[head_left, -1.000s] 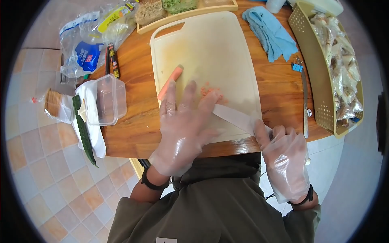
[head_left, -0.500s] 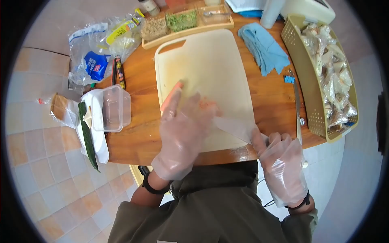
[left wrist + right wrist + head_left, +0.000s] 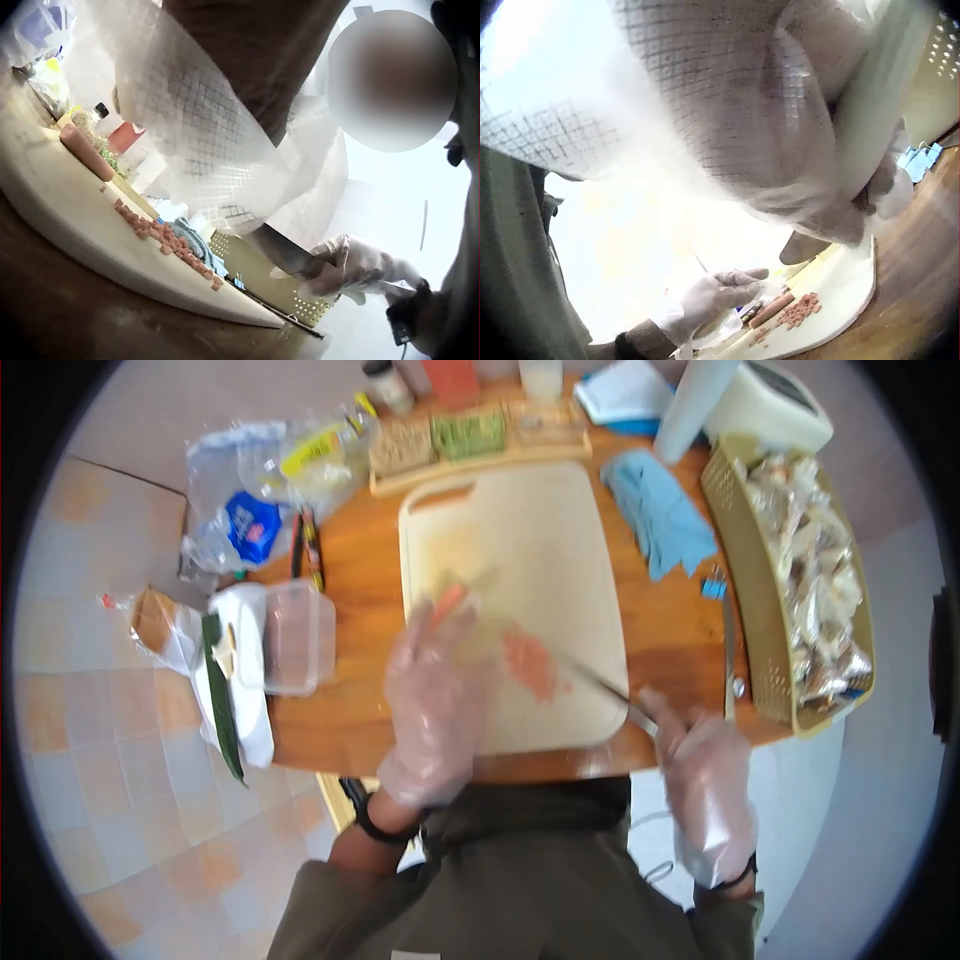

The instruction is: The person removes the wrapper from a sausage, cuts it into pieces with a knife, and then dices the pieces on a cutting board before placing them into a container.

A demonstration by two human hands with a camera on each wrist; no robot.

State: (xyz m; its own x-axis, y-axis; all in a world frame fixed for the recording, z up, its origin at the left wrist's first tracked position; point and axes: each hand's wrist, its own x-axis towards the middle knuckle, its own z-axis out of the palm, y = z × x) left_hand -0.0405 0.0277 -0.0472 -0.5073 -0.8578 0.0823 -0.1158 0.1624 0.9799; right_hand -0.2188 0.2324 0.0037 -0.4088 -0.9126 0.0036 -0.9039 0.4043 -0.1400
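Observation:
My gloved left hand (image 3: 435, 710) is over the left part of the cream cutting board (image 3: 540, 525), its fingers extended. Just beyond its fingertips lies a pinkish-orange, sausage-like stick (image 3: 450, 600); the right wrist view shows the hand apart from this stick (image 3: 771, 310). Small diced pieces (image 3: 530, 663) of the same colour form a heap mid-board, also seen as a row of cubes (image 3: 169, 244) in the left wrist view. My gloved right hand (image 3: 710, 790) grips a kitchen knife (image 3: 605, 690) by its pale handle (image 3: 877, 97), the blade angled over the board's right edge.
A wooden tray (image 3: 480, 472) with filled containers stands behind the board. Left are a clear plastic box (image 3: 300, 640), a cucumber (image 3: 222, 705) and plastic bags (image 3: 255, 525). Right are a blue cloth (image 3: 660, 515), a long metal strip (image 3: 730, 660) and a perforated basket (image 3: 745, 570) of wrapped packets.
My left hand has drawn left, off the diced pieces, which now show as a larger heap. The knife has turned from its broad side to nearly edge-on. The head view has shifted.

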